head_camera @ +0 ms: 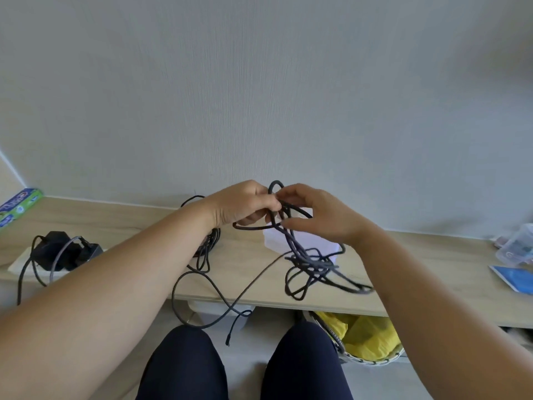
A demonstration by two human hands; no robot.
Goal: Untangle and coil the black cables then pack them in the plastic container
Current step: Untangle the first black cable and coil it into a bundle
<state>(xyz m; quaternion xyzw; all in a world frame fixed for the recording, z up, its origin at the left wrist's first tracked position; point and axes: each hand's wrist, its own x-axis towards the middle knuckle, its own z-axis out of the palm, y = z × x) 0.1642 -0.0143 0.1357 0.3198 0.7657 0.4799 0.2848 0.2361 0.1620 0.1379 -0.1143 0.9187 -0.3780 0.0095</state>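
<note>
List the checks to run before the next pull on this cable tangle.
1. Grip: left hand and right hand both pinch the top loops of the tangle: ok.
2. Knot loosened: not ok, the loops hang knotted.
3. Loose end free: ok, it dangles below the table edge.
4. Second bundle separate: cannot tell, the left forearm covers part of it.
5. White container open: cannot tell.

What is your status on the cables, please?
Left grip and right grip pinching black cable tangle, lifted. Knotted, not yet coiled. Loose end dangling off desk edge.
</note>
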